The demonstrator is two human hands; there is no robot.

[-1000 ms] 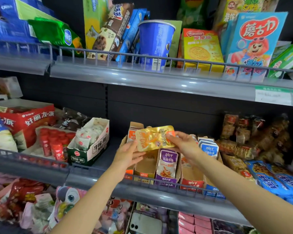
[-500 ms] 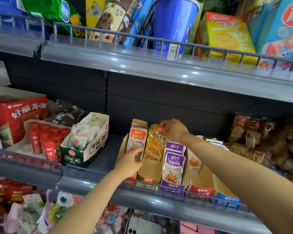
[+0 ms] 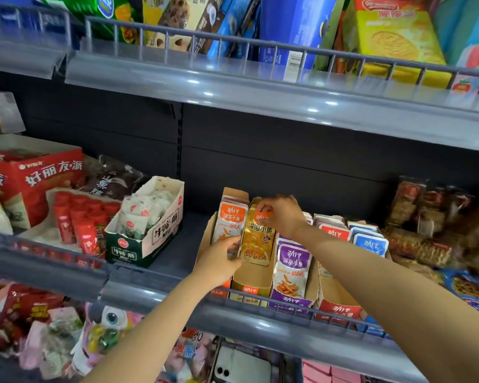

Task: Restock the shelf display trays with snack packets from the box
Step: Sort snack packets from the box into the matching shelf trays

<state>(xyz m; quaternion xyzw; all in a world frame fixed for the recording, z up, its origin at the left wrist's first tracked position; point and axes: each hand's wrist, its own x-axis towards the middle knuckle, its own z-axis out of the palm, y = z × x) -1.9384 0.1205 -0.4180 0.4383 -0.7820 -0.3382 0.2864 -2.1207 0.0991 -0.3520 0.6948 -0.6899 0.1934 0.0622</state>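
While your right hand (image 3: pixel 280 215) pinches the gold snack packet (image 3: pixel 257 241) by its top, standing it in the gold display tray (image 3: pixel 249 277), your left hand (image 3: pixel 219 261) grips the orange packets (image 3: pixel 230 222) alongside. Released unsupported, the packet may flop forward.

Both hands at the snack trays, middle shelf.
right hand (image 3: pixel 281 214) pinches top of gold packet (image 3: pixel 257 241), upright in cardboard tray (image 3: pixel 253 280); left hand (image 3: pixel 219 261) holds orange packets (image 3: pixel 230 222) just beside; purple packets (image 3: pixel 292 266) opposite side.
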